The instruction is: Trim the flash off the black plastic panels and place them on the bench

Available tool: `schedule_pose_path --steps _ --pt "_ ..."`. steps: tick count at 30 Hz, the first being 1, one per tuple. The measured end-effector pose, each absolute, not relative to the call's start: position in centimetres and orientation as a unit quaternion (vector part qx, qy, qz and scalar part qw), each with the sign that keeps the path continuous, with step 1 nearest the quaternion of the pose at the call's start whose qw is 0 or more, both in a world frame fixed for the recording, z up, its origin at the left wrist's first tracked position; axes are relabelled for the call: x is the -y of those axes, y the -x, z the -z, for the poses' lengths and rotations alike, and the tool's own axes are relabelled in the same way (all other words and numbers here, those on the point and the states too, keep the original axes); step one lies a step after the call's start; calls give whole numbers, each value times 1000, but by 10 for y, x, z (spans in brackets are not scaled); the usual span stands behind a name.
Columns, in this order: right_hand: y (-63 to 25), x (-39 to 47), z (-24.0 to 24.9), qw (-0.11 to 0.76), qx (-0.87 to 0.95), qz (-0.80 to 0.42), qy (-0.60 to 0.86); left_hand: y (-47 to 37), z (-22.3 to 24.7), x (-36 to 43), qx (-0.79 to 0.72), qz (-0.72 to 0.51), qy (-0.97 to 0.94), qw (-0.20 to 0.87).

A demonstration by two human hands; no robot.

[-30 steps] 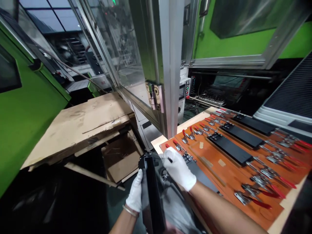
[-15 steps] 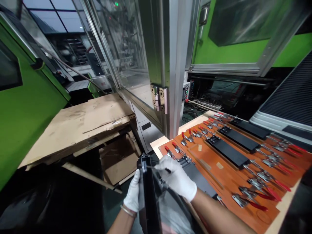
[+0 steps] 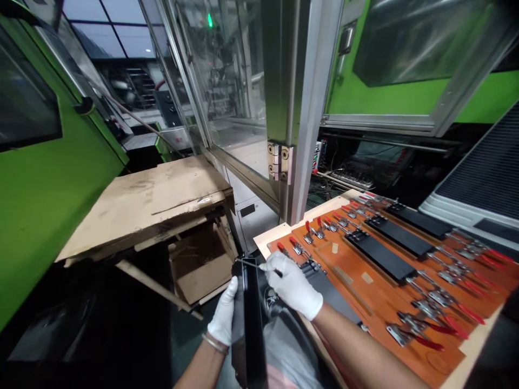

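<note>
A long black box-like part (image 3: pixel 252 319) stands on end in front of me, its narrow side toward me. My left hand (image 3: pixel 224 319), in a white glove, grips it along its left side, with the thumb pointing up. In my gloved right hand (image 3: pixel 290 283) is a thin dark rod-like tool (image 3: pixel 249 263), pinched between the fingers. The tool lies across the upper end of the part; whether its tip touches cannot be made out. My left fingers are hidden behind the part.
On the right, an orange fixture board (image 3: pixel 344 265) carries several red-handled toggle clamps (image 3: pixel 433 294) and flat black panels (image 3: pixel 381 256). A cardboard-topped table (image 3: pixel 133 202) stands left, with a cardboard box (image 3: pixel 203 267) beneath. A framed machine door (image 3: pixel 295 108) rises ahead between green machines (image 3: pixel 405 92).
My right hand has shifted slightly, and the tool has moved up to the part's top end. The camera has turned a little left. The left hand keeps its grip.
</note>
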State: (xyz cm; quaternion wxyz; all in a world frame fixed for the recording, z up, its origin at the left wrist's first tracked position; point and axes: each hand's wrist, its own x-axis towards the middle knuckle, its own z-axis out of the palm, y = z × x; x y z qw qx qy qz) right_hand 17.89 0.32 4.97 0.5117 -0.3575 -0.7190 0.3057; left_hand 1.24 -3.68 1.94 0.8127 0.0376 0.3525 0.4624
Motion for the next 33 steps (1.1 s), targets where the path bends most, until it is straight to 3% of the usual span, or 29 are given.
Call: schedule_pose_path --steps 3,8,14,22,27,33 --pt "-177 9 -52 484 751 -320 315 -16 -29 33 -405 -486 -42 773" --pt "-179 38 -50 438 779 -367 259 -8 -29 19 -364 -491 -69 789" --pt "-190 57 -49 409 762 -445 232 -7 -34 12 -439 -545 -57 712" --pt "-200 44 -37 447 506 -597 433 -10 -58 23 -438 -479 -72 758" --pt "-215 59 -11 445 454 -615 467 -3 -74 59 -474 -516 -29 713" --pt "-192 79 32 454 396 -624 498 0 -51 63 -475 -545 4 690"
